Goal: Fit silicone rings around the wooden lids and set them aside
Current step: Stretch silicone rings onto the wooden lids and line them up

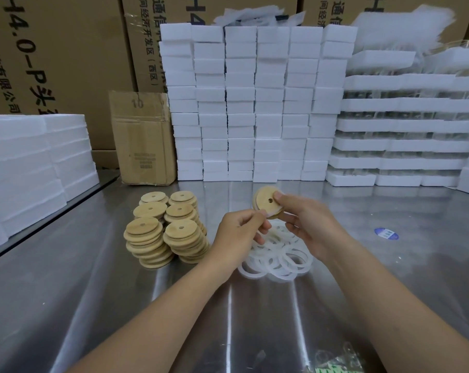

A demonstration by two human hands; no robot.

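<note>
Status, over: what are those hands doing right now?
Left hand and right hand both pinch one lid above the ring pile. Ring on it: cannot tell. To the left, lid stacks sit apart. Nothing in the way.

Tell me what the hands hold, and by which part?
One wooden lid: the right hand pinches its right rim, the left hand its lower rim.
</note>
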